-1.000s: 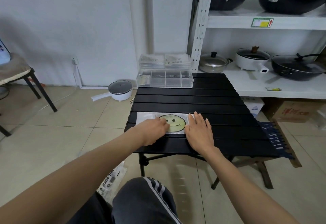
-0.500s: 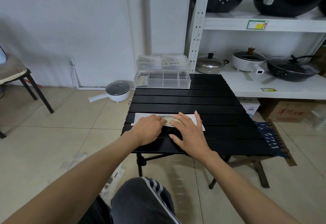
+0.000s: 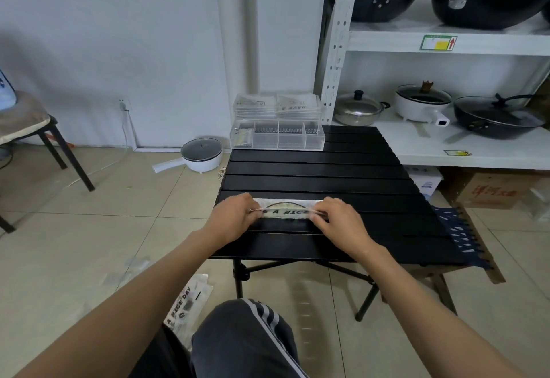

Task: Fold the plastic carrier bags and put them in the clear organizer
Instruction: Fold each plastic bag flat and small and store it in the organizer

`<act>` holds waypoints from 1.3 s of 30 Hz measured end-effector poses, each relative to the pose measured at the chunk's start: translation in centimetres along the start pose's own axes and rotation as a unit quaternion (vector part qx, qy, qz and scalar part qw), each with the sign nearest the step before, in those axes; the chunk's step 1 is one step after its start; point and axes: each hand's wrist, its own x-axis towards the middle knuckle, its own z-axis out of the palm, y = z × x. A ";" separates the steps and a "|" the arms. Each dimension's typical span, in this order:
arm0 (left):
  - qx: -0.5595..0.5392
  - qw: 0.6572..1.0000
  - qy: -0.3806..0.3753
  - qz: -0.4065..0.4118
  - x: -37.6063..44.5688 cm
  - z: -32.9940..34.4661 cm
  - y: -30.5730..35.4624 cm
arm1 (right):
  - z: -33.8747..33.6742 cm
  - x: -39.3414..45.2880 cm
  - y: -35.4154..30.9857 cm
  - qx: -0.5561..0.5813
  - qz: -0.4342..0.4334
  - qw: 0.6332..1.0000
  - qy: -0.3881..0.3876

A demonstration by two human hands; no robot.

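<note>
I see a tiled floor (image 3: 89,229), a white wall and a shelf (image 3: 446,44) of pans on the right. In front of me stands the black slatted table (image 3: 321,175). At its far left edge sits the organizer (image 3: 278,136), clear, with what look like folded bags in its upper tier. On the table's near half lies the bag (image 3: 287,210), folded into a narrow strip running left to right. My left hand (image 3: 230,220) pinches its left end and my right hand (image 3: 339,220) pinches its right end, fingers curled, lifting the near edge slightly. The strip spans the gap between my fingertips. Both ends are covered by my hands, and the print is cut off: only "A NICE" and the top of a yellow-green shape show. My forearms reach forward and converge, palms down. Another bag (image 3: 186,303) lies on the floor beside my knee (image 3: 247,333).
</note>
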 end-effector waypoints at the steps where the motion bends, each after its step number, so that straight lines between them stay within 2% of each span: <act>1: -0.034 0.999 0.007 -0.031 0.1 -0.3 -0.4 | -0.2 0.1 0.5 0.020 0.030 0.999 0.001; 5: -0.126 0.986 0.029 -0.104 0.3 -0.6 -2.2 | -0.4 0.5 1.9 0.111 0.156 0.981 0.040; 10: -0.088 0.978 0.097 -0.162 0.4 0.7 -2.3 | 0.6 0.9 1.5 0.100 0.221 0.967 0.077; 20: -0.027 0.976 0.138 -0.166 0.7 1.9 -1.5 | 1.9 1.1 0.8 -0.022 0.215 0.971 0.101; 26: -0.031 0.973 0.143 -0.176 1.0 2.1 -1.4 | 2.2 1.1 1.0 -0.043 0.208 0.971 0.108; 34: -0.008 0.976 0.114 -0.184 1.4 1.6 -1.2 | 2.4 1.3 0.8 -0.052 0.215 0.970 0.104; 37: 0.089 0.974 0.125 -0.165 1.5 1.3 -0.7 | 2.3 1.2 0.7 -0.051 0.214 0.969 0.110; 39: 0.185 0.973 0.115 -0.080 1.8 1.3 -0.4 | 2.2 1.0 0.6 -0.065 0.200 0.969 0.130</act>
